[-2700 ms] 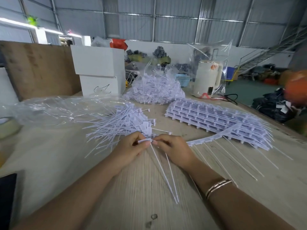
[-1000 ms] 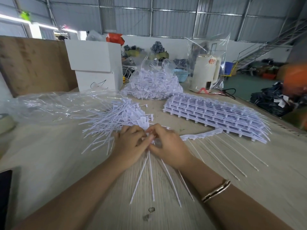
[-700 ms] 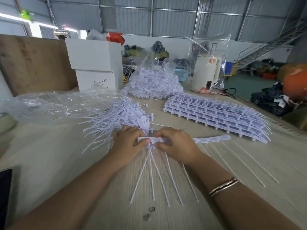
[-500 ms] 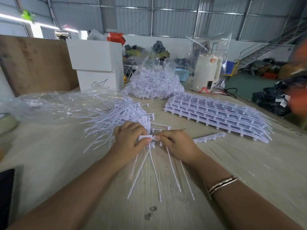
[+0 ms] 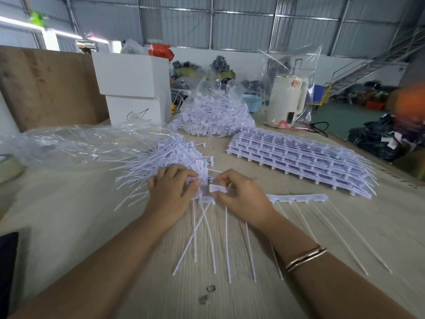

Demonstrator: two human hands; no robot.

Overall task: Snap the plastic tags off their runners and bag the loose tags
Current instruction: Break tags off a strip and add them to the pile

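Right hand (image 5: 239, 199) pinches one tag (image 5: 217, 188); left hand (image 5: 171, 192) grips freed tags. One bag (image 5: 213, 111) filled; stacked runners (image 5: 299, 161) remain.

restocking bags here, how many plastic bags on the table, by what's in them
Bag holding loose tags: 1
Bag lying flat with tags spilling from it: 1
Bag around the white kettle: 1
Total: 3

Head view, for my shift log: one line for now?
left hand holds snapped tags | right hand pinches tag head | runner strip on table
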